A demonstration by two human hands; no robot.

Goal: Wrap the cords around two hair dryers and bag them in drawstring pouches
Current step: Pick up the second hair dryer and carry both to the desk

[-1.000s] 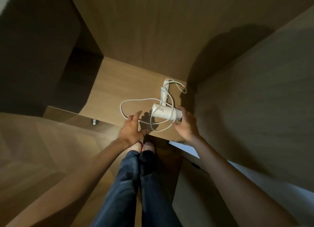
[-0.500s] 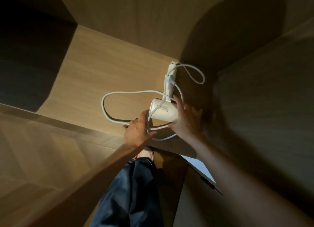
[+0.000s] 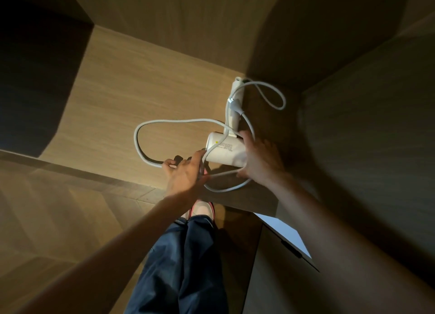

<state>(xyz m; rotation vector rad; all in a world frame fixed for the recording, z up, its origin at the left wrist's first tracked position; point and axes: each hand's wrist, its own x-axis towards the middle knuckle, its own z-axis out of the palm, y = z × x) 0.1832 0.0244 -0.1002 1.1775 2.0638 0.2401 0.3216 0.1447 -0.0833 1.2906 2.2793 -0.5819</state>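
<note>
As R hand (image 3: 261,163) holds dryer (image 3: 223,152), L hand (image 3: 186,175) now grips cord (image 3: 141,146).

Setting: living quarters, home or hotel room. Evidence: built-in cabinet niche with a pale wood-veneer shelf (image 3: 141,97) under the right hand (image 3: 261,158), matching panels beyond it; herringbone wood floor (image 3: 58,208) below the left hand (image 3: 186,172); white plastic hair dryer (image 3: 226,152) and its white cord (image 3: 136,137) in the grip.
</note>
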